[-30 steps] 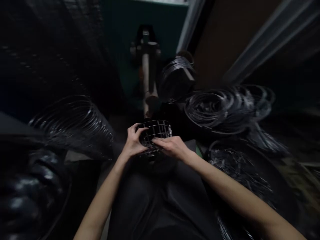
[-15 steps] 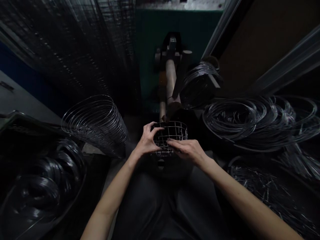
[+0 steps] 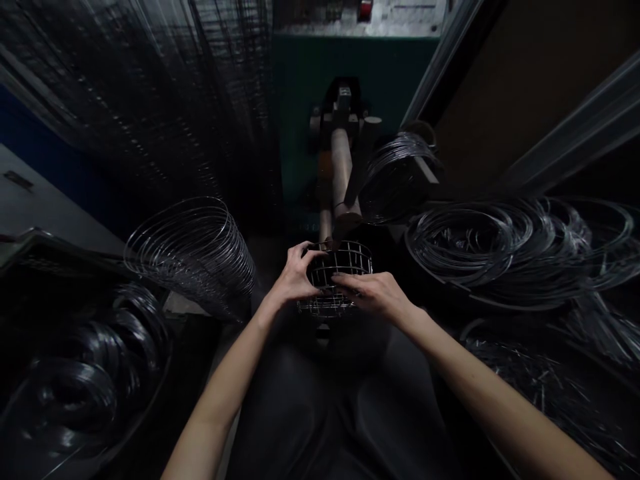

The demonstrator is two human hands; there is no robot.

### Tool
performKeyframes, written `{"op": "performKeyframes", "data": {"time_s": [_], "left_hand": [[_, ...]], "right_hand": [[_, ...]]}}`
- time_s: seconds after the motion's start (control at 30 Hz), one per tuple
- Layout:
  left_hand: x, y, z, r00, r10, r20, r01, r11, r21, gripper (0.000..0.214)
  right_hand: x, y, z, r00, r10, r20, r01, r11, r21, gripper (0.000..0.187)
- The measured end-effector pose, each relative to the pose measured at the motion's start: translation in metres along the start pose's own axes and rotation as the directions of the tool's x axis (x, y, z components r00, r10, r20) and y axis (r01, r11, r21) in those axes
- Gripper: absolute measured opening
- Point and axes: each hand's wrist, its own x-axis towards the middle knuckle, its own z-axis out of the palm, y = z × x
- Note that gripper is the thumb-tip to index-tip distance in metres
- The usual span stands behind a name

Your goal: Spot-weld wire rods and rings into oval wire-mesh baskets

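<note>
Between my hands is a round wire basket (image 3: 350,269) of open metal mesh, just below the electrode arms (image 3: 342,167) of a machine. My left hand (image 3: 297,273) grips its left side, thumb toward me and fingers curled over the far rim. On the near right side, my right hand (image 3: 370,291) holds the mesh with its fingers pressed together. The lower part of the basket is dim, and my fingers cover some of its wires.
A tall stack of wire rings (image 3: 193,250) stands on the left, above coiled wire (image 3: 75,387) in a bin. More wire rings (image 3: 475,240) fill a tub on the right, with short wire pieces (image 3: 540,387) below. A wire bundle (image 3: 400,160) hangs beside the machine.
The view has tipped up slightly, so more of the machine's top panel shows. The basket has tilted a little between my hands, which keep nearly the same grip.
</note>
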Motion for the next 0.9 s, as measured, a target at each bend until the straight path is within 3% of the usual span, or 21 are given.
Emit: {"op": "performKeyframes", "data": {"time_s": [0.3,0.43,0.57,0.73,0.9], "left_hand": [[0.006,0.003,-0.007,0.999,-0.032,0.031,0.032,0.999,-0.005,0.081],[0.020,-0.004,-0.009,0.996,-0.083,0.020,0.083,0.996,-0.015,0.085],[0.032,-0.013,-0.009,0.998,-0.056,-0.003,0.056,0.998,-0.008,0.084],[0.034,-0.018,-0.007,0.999,-0.032,-0.015,0.031,0.999,-0.011,0.081],[0.048,-0.027,-0.008,0.996,-0.093,-0.008,0.093,0.996,-0.015,0.086]], "right_hand": [[0.004,-0.005,-0.004,0.994,0.108,0.025,-0.108,0.994,0.016,0.029],[0.016,-0.002,-0.004,0.987,0.159,-0.018,-0.159,0.987,0.015,0.028],[0.022,-0.001,-0.002,0.972,0.200,-0.122,-0.201,0.980,0.004,0.025],[0.015,-0.005,-0.001,0.907,0.358,-0.224,-0.379,0.924,-0.059,0.024],[0.028,0.006,0.000,0.833,0.485,-0.267,-0.481,0.872,0.085,0.028]]}}
